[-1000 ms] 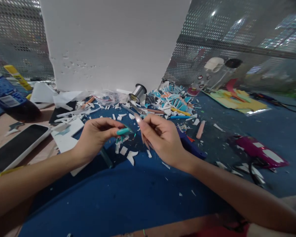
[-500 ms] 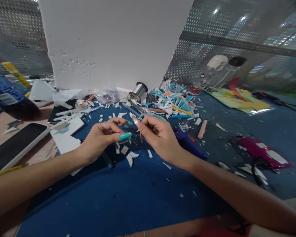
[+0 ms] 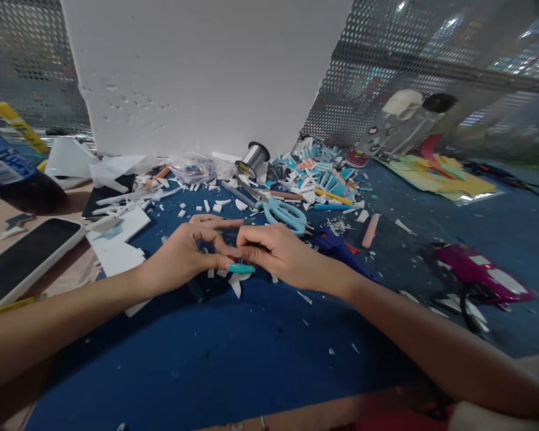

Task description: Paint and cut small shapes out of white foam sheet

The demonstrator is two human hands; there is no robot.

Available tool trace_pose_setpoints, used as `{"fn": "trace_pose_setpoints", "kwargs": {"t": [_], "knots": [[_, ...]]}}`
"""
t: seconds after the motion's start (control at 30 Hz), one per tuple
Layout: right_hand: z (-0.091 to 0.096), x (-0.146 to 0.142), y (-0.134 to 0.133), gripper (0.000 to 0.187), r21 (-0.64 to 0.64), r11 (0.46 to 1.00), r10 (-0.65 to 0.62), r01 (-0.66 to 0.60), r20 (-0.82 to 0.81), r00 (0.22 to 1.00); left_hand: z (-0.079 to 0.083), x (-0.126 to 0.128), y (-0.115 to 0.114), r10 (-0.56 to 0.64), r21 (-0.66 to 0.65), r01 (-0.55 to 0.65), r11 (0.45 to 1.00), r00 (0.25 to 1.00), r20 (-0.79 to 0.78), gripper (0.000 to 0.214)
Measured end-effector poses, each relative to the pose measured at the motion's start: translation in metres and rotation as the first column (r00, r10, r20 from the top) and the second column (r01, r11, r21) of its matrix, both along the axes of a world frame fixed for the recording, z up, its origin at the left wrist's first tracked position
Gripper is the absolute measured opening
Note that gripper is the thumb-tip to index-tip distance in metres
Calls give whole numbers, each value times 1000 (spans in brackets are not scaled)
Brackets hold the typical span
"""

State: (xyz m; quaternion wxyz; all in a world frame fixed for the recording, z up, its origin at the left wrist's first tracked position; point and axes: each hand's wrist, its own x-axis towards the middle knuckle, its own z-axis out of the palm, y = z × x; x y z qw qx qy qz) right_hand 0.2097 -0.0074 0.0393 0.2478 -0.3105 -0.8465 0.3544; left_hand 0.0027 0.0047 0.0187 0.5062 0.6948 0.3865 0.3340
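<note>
My left hand [image 3: 186,254] and my right hand [image 3: 276,251] meet low over the blue mat [image 3: 233,353], fingertips touching. The left thumb and forefinger form a pinch; the thumb has a long teal nail. My right hand is curled closed, its fingers pressed against the left fingertips. What they hold between them is too small to make out. White scraps [image 3: 236,286] lie on the mat just under the hands. Light blue scissors [image 3: 281,212] lie right behind the right hand.
A heap of white and blue cut pieces [image 3: 317,176], a wire spool [image 3: 252,157] and a white board [image 3: 206,78] are behind. A phone [image 3: 24,257] and bottle [image 3: 13,179] sit left. A blue glue gun [image 3: 341,254] and a magenta tool [image 3: 478,275] lie right.
Both hands dropped toward the mat and closed together; the right fingers curled in. The scissors behind the right hand came into sight.
</note>
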Motion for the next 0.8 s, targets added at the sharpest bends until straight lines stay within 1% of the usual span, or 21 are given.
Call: {"fn": "trace_pose_setpoints", "kwargs": {"t": [0.1, 0.2, 0.3, 0.4, 0.57, 0.7, 0.8], "knots": [[1, -1, 0, 30, -3, 996, 86, -85, 49, 995, 0, -1, -2, -33, 23, 34, 999, 998, -62, 15], [1, -2, -1, 30, 0, 991, 136, -137, 80, 987, -2, -2, -3, -70, 34, 73, 997, 994, -85, 14], [0, -2, -1, 33, 43, 985, 163, -165, 44, 986, -5, -3, -2, -88, 39, 91, 995, 994, -68, 12], [-2, -2, 0, 33, 98, 982, 163, -161, -18, 986, -7, -4, 1, -85, 47, 87, 995, 996, -39, 11], [-4, -1, 1, 33, 106, 983, 156, -150, -48, 987, -5, -3, 2, -107, 58, 106, 993, 994, 27, 8], [-8, -2, 1, 32, 64, 990, 133, -127, -102, 986, -3, 0, 2, -164, 24, 162, 986, 983, 85, 4], [-11, -1, 2, 32, -2, 997, 71, -72, -125, 990, -4, 0, 5, -191, -31, 196, 980, 974, 123, 3]]}}
